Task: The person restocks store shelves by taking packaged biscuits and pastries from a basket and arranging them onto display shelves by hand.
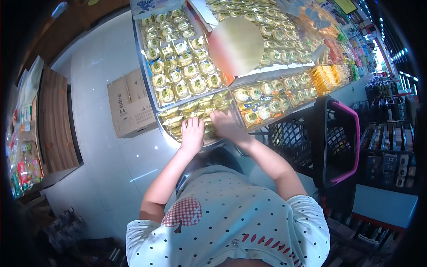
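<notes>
Both hands are at the front compartment of a display tray [156,105], among gold foil packets [172,119]. My left hand [192,135] has its fingers bent down onto the packets near the front edge. To its right, my right hand [230,127] reaches in from the side, fingers curled against a gold packet. Their fingertips are partly hidden between the wrappers. Behind them, a compartment holds rows of round pastries [187,72] in clear-and-gold wrapping. More wrapped round pastries [267,99] fill the compartment to the right.
A cardboard box [133,109] stands on the tiled floor at the left of the display. A black shopping basket [296,142] with a pink handle [354,142] is close by my right arm. Yellow packets [328,79] lie further right. Wooden shelving [54,120] is at far left.
</notes>
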Available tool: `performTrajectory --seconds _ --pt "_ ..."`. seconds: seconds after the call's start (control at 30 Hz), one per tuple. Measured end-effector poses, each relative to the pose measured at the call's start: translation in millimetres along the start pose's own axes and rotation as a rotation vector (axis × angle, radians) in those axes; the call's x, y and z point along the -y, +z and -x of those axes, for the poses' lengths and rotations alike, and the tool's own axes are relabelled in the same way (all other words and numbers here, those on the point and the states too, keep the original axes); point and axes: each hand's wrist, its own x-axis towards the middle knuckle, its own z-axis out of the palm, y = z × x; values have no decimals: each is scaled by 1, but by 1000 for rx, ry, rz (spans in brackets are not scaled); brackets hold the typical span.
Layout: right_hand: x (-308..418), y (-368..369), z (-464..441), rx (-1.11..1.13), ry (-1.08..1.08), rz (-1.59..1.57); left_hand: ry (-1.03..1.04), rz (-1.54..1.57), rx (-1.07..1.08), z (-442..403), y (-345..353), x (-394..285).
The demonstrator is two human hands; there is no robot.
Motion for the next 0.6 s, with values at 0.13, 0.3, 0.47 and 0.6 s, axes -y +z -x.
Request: performTrajectory --seconds 0.13,0.3,0.47,0.6 --pt "-2 1 8 -62 11 27 31 -31 32 -5 3 -2" --pt "-6 6 10 -77 -40 8 54 -92 47 -4 18 -4" --pt "-17 20 9 -131 -65 -99 57 -115 28 -6 21 -3" --pt "-22 14 10 -183 -12 -150 18 -68 26 -10 24 -1"
